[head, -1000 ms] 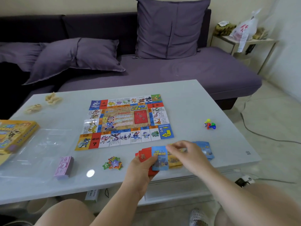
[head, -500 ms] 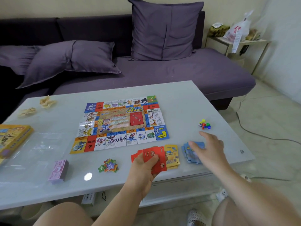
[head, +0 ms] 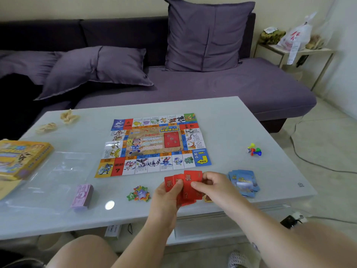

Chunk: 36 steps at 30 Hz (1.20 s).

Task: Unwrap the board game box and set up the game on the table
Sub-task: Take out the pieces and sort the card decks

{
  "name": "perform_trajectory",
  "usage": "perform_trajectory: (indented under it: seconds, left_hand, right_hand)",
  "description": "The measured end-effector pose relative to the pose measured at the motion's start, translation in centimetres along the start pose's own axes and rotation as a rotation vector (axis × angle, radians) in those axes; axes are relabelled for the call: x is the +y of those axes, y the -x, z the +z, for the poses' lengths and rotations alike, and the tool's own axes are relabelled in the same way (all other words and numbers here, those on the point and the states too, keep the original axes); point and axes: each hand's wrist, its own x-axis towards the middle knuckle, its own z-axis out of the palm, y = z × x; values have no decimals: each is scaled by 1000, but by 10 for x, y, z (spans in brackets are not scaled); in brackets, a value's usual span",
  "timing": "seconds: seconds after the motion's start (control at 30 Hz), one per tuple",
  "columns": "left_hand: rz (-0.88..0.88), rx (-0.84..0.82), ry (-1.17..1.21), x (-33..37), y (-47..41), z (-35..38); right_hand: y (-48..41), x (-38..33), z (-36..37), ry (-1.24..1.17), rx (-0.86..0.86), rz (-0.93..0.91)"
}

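Note:
The colourful game board (head: 154, 145) lies unfolded flat in the middle of the white table (head: 222, 117). Just in front of the board my left hand (head: 167, 196) holds a fan of red cards (head: 190, 187), and my right hand (head: 214, 185) pinches the top red card from the right. A pile of blue cards (head: 243, 182) lies on the table to the right of my hands. A bit of yellow card (head: 207, 198) shows under my right hand. The yellow game box (head: 19, 158) sits at the table's left edge.
Clear plastic wrap (head: 48, 180) lies beside the box. A stack of pink play money (head: 82, 196), star-shaped tokens (head: 139, 194), coloured pawns with a die (head: 254, 150) and two crumpled paper bits (head: 58, 120) are on the table. A purple sofa (head: 193, 84) stands behind.
My right hand left the blue cards at the right and came back to the red fan, now pinching its top card. The left hand raised the red cards slightly.

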Motion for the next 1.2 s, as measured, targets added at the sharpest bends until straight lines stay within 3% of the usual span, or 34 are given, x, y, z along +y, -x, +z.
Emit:
perform_trajectory:
  seconds: [0.27,0.53,0.7,0.87,1.0,1.2]
  left_hand:
    - [-23,110,-91,-2,-6,-15]
    - [152,-48,-371,-3,-9,-16]
    - [186,88,-614,-10,-20,-30]
    - [272,-16,-1091,-19,-18,-39]
    - [321,-62,-1463,-19,-15,-37]
    - [367,-56,-1428,-20,-22,-34]
  right_hand:
    - [-6,-4,31,51,-24,-14]
    - [-10,-7,43,240,-6,-85]
    - [-20,3,38,444,150,-106]
    - [-15,10,37,786,245,-218]
    - [-8,6,28,1010,128,-235]
    - [-8,2,33,1072,12,-207]
